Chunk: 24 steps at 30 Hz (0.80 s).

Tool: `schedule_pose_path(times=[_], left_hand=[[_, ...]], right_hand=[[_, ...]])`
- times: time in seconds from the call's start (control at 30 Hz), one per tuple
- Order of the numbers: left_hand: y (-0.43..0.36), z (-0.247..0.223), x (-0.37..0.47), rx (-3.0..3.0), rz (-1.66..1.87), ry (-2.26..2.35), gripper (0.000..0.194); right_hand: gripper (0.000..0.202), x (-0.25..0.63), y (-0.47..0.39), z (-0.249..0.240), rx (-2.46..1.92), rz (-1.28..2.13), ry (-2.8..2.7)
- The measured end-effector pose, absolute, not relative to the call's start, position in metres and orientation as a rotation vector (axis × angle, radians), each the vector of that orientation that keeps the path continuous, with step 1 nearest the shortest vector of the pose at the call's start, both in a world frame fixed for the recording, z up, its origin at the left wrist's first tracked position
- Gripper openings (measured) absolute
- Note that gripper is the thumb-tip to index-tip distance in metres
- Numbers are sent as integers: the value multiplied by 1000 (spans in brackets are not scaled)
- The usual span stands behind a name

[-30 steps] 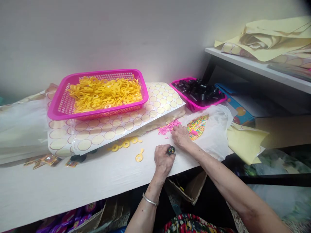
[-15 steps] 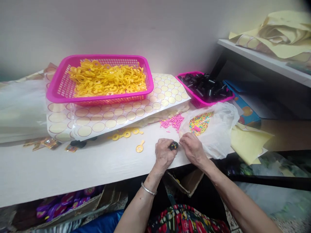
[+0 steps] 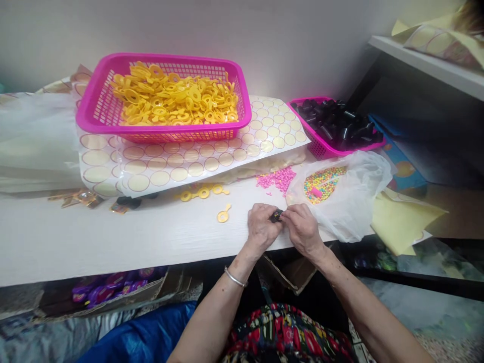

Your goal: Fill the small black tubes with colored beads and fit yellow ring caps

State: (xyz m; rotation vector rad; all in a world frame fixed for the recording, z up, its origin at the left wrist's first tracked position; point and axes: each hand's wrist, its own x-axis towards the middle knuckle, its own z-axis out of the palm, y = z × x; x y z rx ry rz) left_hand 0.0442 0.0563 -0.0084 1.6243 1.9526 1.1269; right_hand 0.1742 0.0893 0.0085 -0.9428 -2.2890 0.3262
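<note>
Near the table's front edge, my left hand [image 3: 262,225] is wrapped round a small black cylinder [image 3: 276,216] with coloured bits showing at its top. Fingers pinched, my right hand [image 3: 303,228] touches the cylinder's top; what it holds, if anything, is too small to make out. Pink pellets [image 3: 278,179] lie loose just beyond my hands. Beside them, a white plastic bag [image 3: 353,196] lies open with small multicoloured balls [image 3: 324,184] and a pink piece [image 3: 315,192] in it. A yellow ring with a stem [image 3: 223,215] lies left of my left hand.
A pink basket [image 3: 162,129] of yellow rings stands on sheets of round stickers [image 3: 212,164]. Behind the bag, another pink basket [image 3: 321,151] holds black cylinders. Yellow paper [image 3: 401,222] lies at the right, below a shelf [image 3: 427,63]. More yellow rings lie near the sheets.
My right hand has moved left onto the top of the black cylinder, which is now partly covered by its fingers. The camera view has shifted, so the table things appear higher and farther right.
</note>
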Motion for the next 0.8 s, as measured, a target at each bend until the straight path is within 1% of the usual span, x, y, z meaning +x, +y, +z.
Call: schedule_pose_path(times=[0.13, 0.27, 0.4, 0.5, 0.7, 0.8], left_hand=[[58, -8, 44, 1635, 1111, 1964, 17], [59, -10, 43, 1638, 1128, 1952, 24], [60, -13, 43, 1620, 1158, 1945, 27], [60, -14, 43, 1623, 1175, 1939, 27], [60, -13, 44, 1635, 1171, 1934, 25], [60, -12, 43, 1640, 1177, 1933, 25]], right_hand=[[18, 179, 88, 9, -1040, 443, -2210], [17, 185, 84, 6, -1276, 548, -2183], [16, 186, 83, 2, -1496, 405, -2422], [15, 182, 86, 5, -1578, 349, -2552], [19, 177, 89, 13, -1670, 291, -2598], [19, 177, 90, 11, -1688, 325, -2552]])
